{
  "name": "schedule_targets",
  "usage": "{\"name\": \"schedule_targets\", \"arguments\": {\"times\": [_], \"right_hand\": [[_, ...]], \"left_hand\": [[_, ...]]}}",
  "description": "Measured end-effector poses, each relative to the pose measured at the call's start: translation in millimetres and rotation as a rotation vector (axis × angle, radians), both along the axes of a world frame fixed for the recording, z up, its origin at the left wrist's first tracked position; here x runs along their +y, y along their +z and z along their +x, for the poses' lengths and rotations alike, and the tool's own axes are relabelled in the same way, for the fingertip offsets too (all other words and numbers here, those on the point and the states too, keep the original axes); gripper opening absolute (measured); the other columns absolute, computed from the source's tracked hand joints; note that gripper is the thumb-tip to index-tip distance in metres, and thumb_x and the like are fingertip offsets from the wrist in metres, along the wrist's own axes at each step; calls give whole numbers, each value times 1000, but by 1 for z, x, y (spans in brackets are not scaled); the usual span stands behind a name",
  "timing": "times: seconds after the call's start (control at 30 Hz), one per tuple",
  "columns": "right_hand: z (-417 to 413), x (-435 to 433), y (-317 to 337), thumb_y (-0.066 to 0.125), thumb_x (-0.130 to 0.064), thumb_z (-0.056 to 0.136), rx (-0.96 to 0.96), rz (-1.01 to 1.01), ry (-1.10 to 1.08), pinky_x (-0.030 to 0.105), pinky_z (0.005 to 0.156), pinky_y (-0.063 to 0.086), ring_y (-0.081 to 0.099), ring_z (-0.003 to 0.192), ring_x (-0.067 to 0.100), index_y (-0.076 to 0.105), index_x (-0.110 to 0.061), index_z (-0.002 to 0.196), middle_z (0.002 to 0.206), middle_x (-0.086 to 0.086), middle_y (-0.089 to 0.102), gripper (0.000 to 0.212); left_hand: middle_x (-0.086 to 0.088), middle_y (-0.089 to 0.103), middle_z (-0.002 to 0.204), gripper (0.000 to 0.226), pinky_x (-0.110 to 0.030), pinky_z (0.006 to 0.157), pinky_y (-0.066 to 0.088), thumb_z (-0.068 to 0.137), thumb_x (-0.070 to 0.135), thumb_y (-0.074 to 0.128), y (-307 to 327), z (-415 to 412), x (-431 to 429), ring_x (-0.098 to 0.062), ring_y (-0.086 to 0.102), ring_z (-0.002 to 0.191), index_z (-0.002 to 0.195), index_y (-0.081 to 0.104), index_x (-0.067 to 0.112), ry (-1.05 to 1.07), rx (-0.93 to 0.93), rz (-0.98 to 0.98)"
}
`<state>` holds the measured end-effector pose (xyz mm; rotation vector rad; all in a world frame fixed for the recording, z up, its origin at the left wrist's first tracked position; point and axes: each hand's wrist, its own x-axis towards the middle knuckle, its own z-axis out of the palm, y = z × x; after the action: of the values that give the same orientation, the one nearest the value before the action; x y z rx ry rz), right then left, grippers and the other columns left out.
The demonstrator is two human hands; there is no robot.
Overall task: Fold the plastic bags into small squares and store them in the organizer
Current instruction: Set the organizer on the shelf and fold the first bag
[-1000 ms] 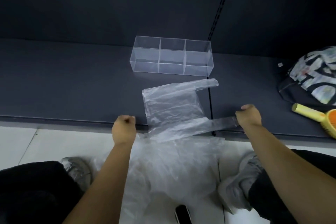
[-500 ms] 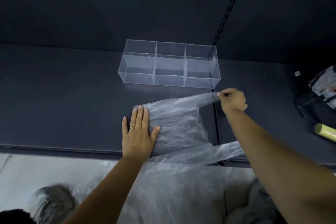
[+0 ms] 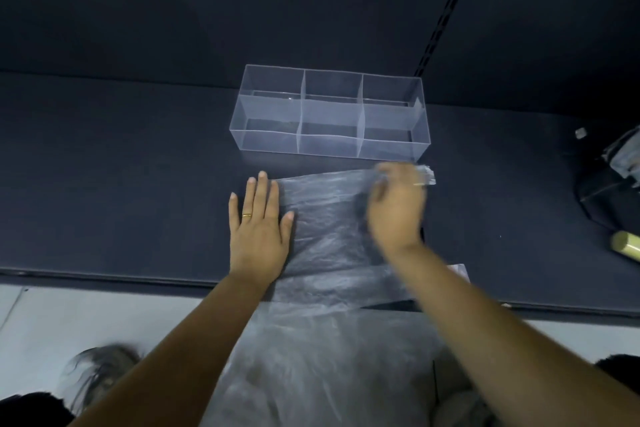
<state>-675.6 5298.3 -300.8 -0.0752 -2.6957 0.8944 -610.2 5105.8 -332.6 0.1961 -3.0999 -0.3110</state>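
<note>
Clear thin film: one bag point(image 3: 329, 218) lies flat on the dark shelf point(image 3: 121, 184), just in front of the organizer point(image 3: 270, 140), whose compartments look empty.

Left hand point(image 3: 258, 232): palm down on the bag's left edge, fingers straight, grip apart, pinning. Right hand point(image 3: 396, 208): blurred, over the far right corner by the far handle point(image 3: 425, 178). I cannot tell whether its grip is clamped on the film or loose.

Risks, as judged:
- Slick film on a smooth shelf. If the palm lifts, the whole bag likely slides with the right hand.
- Near handle point(image 3: 457, 270) sits at the shelf's front lip. It could droop over and drag the bag toward the loose plastic point(image 3: 311, 357) below.
- Trapped air or uneven handles would give a crooked fold and no clean square.
- Organizer is close, so a wide sweep of the right hand may nudge it.

Orientation: long axis runs left to right, roughly parallel to the organizer's long side. The closed bottom is left and both handles point right.

Far right: a yellow tube point(image 3: 627, 246), well apart.
</note>
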Motion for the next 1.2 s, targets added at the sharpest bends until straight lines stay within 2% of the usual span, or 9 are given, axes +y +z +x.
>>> {"name": "schedule_targets", "arguments": {"times": [0.13, 0.23, 0.4, 0.63, 0.73, 0.83, 0.97, 1.1, 1.2], "right_hand": [[63, -93, -19, 43, -11, 96, -215, 9, 412, 36, 120, 15, 32, 140, 23, 44, -9, 140, 146, 10, 43, 45], [68, -92, -40, 22, -38, 103, -323, 247, 459, 36, 120, -8, 1, 148, 15, 18, -18, 152, 161, 2, 13, 53], [54, -10, -55, 4, -64, 93, -326, 530, 470, 37, 116, -18, -20, 144, 12, -6, -24, 151, 159, -3, -12, 71], [32, 99, -38, 20, -49, 100, -411, 648, 119, 44, 119, -5, -1, 149, 24, 5, -16, 154, 162, 8, 1, 65], [44, 89, -15, 36, -40, 100, -240, 541, 112, 49, 119, 10, 16, 145, 34, 23, -6, 150, 158, 18, 18, 62], [89, 46, -4, 56, -41, 92, -98, 339, 405, 50, 112, 29, 38, 134, 37, 45, -5, 140, 148, 18, 38, 61], [147, 1, -17, 75, -36, 76, -242, 401, 696, 45, 107, 34, 48, 127, 32, 51, -10, 135, 145, 10, 44, 68], [144, 3, -17, 75, -14, 75, -257, 322, 524, 40, 99, 39, 52, 117, 29, 61, -11, 120, 130, 6, 56, 46], [140, 18, -12, 78, -13, 75, -174, 320, 570, 42, 86, 48, 61, 100, 31, 70, -9, 104, 113, 7, 65, 30]], "left_hand": [[-10, -7, 161, 63, -43, 119, -8, 99, 38, 10, -13, 25, 12, -22, -12, 147, 152, -2, 6, 25, -41, -81], [-7, -22, 158, 70, -45, 118, -10, 99, 40, 18, -25, 30, 3, -21, -23, 145, 149, -19, 9, 42, -101, -142], [-3, -5, 161, 65, -43, 119, -8, 98, 47, 11, -17, 19, 3, -18, -7, 148, 153, -3, 13, 35, -97, -52], [-4, -10, 161, 70, -45, 118, -11, 97, 56, 9, -8, 17, -6, -21, -11, 148, 153, -7, 15, -31, -228, -39], [-8, 19, 159, 74, -43, 120, 2, 97, 60, 14, 9, 43, -15, -24, 14, 147, 151, 23, 10, -178, -3, 31], [-11, 43, 147, 72, -44, 115, 19, 92, 60, 40, 7, 92, -25, -27, 41, 136, 140, 46, 8, -513, 134, -33], [-8, 54, 138, 72, -48, 105, 42, 66, 24, 82, 3, 123, -30, -24, 54, 125, 132, 58, 9, -581, 24, -183], [-8, 70, 113, 50, -45, 87, 54, 65, -11, 53, 12, 112, -28, -22, 69, 101, 106, 74, 8, -588, 274, -102], [-9, 75, 94, 40, -37, 71, 60, 55, -13, 77, 24, 107, -32, -25, 73, 81, 89, 77, 7, -539, 204, 35]]}}
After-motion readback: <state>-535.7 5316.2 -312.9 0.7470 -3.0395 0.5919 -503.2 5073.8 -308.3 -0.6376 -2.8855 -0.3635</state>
